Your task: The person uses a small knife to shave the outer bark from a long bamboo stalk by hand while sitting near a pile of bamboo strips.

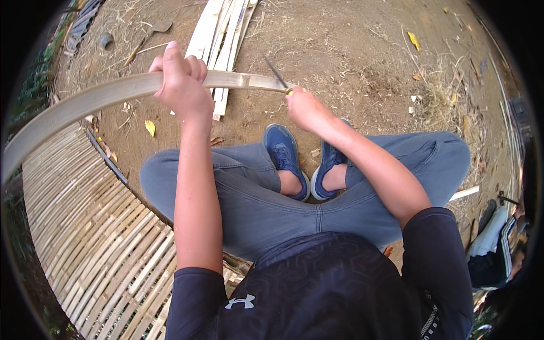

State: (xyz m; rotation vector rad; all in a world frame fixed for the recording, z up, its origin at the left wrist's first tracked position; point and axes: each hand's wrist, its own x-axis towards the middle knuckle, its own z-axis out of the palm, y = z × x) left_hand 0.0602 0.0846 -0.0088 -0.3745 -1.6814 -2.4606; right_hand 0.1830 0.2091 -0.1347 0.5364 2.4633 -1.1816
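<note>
A long pale bamboo strip point(122, 89) runs from the left edge of the view across in front of me, with a node ring near its right end. My left hand point(186, 84) is closed round the strip, and its thumb points up and away from me. My right hand point(309, 110) is closed on a knife point(275, 71); its thin dark blade sticks out to the far left, at the strip's right end. The handle is hidden in my fingers. Whether the blade touches the strip I cannot tell.
I sit low over bare soil, blue shoes point(281, 150) between my knees. Split bamboo slats point(225, 48) lie ahead. At my left is a slatted bamboo platform point(96, 226). A blade-like tool point(161, 26) lies far left; another person point(496, 249) is at the right edge.
</note>
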